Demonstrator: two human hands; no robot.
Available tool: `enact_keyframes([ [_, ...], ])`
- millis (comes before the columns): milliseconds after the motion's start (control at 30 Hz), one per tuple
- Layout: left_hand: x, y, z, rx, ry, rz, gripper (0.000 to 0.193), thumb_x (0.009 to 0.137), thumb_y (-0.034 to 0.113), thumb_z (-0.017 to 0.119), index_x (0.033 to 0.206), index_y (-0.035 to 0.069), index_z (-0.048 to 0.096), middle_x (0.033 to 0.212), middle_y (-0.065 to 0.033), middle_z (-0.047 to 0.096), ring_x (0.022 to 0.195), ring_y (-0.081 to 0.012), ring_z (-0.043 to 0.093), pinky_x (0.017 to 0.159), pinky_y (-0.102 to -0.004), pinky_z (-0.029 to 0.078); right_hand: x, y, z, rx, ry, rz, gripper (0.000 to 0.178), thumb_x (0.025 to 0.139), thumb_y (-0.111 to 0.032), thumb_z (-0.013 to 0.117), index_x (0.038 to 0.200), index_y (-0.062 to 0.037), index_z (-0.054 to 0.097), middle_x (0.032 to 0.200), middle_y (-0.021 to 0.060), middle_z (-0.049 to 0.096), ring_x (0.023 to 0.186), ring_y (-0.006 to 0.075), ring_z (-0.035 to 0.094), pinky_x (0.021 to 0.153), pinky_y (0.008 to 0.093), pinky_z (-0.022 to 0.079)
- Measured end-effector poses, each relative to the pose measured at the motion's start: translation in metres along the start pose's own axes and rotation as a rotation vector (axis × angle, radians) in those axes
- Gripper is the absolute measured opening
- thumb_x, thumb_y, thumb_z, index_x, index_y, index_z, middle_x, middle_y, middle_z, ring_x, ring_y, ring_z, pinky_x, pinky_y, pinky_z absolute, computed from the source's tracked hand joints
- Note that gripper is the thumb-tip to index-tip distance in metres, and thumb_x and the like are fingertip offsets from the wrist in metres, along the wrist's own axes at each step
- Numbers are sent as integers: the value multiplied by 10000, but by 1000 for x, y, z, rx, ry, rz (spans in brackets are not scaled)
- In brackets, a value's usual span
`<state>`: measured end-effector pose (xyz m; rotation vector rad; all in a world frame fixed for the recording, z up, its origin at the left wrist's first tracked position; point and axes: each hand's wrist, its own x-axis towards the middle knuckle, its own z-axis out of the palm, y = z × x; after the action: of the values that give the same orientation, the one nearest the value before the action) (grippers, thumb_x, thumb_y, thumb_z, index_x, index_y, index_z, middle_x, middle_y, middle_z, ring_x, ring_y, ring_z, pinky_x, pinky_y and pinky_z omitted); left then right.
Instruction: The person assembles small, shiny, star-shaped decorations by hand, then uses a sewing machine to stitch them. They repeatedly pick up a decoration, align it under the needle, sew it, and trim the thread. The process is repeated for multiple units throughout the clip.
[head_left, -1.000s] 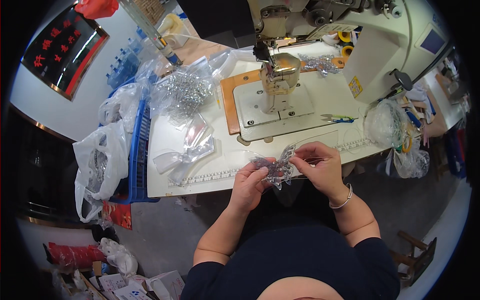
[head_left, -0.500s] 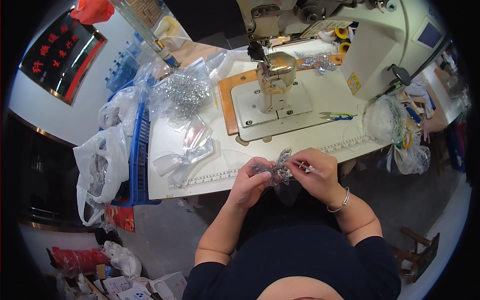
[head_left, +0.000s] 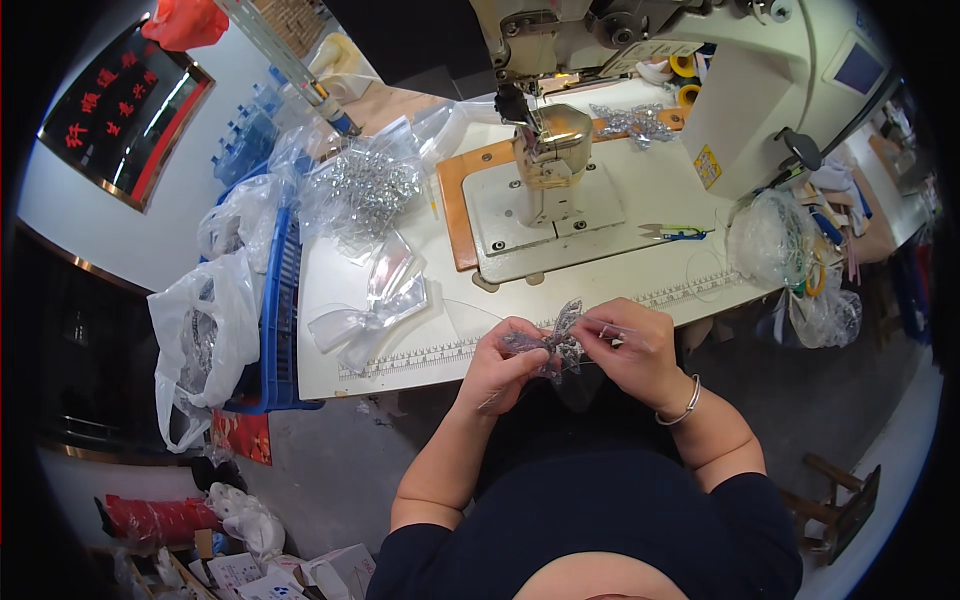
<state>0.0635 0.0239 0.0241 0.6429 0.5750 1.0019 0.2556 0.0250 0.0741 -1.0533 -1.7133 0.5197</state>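
In front of my body, at the table's near edge, a silvery, glittering bow (head_left: pixel 566 328) is held between both hands. My left hand (head_left: pixel 497 375) is closed on its left side, thumb on top. My right hand (head_left: pixel 640 350) pinches at the bow's right side, and a clear strip (head_left: pixel 622 334) shows between its fingers. What lies under the fingertips is hidden. Left of my hands, a bow-shaped piece of clear plastic (head_left: pixel 372 318) lies on the white tabletop (head_left: pixel 420 378). A ruler strip (head_left: pixel 440 353) runs along the front edge.
A sewing machine (head_left: pixel 552 150) stands beyond my hands. Thread snips (head_left: pixel 675 233) lie right of its plate. At the left are a bag of silvery pieces (head_left: pixel 370 190), a blue crate (head_left: pixel 278 330) and a white plastic bag (head_left: pixel 205 330). Clear bags (head_left: pixel 775 240) sit at the right edge.
My right hand's fingers have shifted slightly, and the clear strip between them now shows more plainly. The bow has turned a little; both hands stay in nearly the same place.
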Motion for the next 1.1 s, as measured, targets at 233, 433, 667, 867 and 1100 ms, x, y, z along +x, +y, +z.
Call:
enact_keyframes([
  [233, 0, 0, 4, 94, 10, 19, 267, 719, -90, 634, 907, 18, 480, 973, -146, 571, 780, -227, 644, 704, -295, 527, -2, 1, 1, 27, -3, 10, 102, 690, 11, 713, 753, -21, 639, 702, 65, 623, 580, 143, 614, 524, 236, 518],
  [433, 2, -4, -3, 91, -30, 9, 276, 735, -86, 648, 923, 27, 481, 925, -96, 581, 802, -180, 635, 709, -270, 525, -3, 0, -1, -9, -38, -12, 104, 692, 6, 713, 762, -18, 639, 716, 59, 621, 577, 134, 613, 509, 232, 515],
  [667, 0, -11, 3, 167, 99, 71, 282, 716, -58, 676, 898, 27, 478, 839, -98, 597, 725, -176, 630, 676, -273, 515, -6, 1, 2, 1, -34, 3, 114, 696, -7, 719, 774, -15, 638, 712, 57, 626, 583, 130, 619, 507, 226, 514],
  [867, -3, -22, 5, 147, 173, 168, 243, 751, -68, 636, 914, 34, 487, 797, -45, 582, 713, -122, 602, 676, -244, 507, -8, 7, 6, 246, -45, 236, 156, 713, -13, 720, 833, 0, 622, 713, 59, 638, 592, 110, 614, 536, 224, 514],
  [1100, -1, -15, 6, 49, 263, 252, 234, 757, -71, 624, 908, 38, 481, 785, -59, 586, 697, -125, 602, 659, -249, 504, -14, 30, 12, 682, 183, 424, 405, 728, 21, 694, 1084, 17, 501, 986, 90, 517, 776, 93, 542, 632, 214, 475],
])
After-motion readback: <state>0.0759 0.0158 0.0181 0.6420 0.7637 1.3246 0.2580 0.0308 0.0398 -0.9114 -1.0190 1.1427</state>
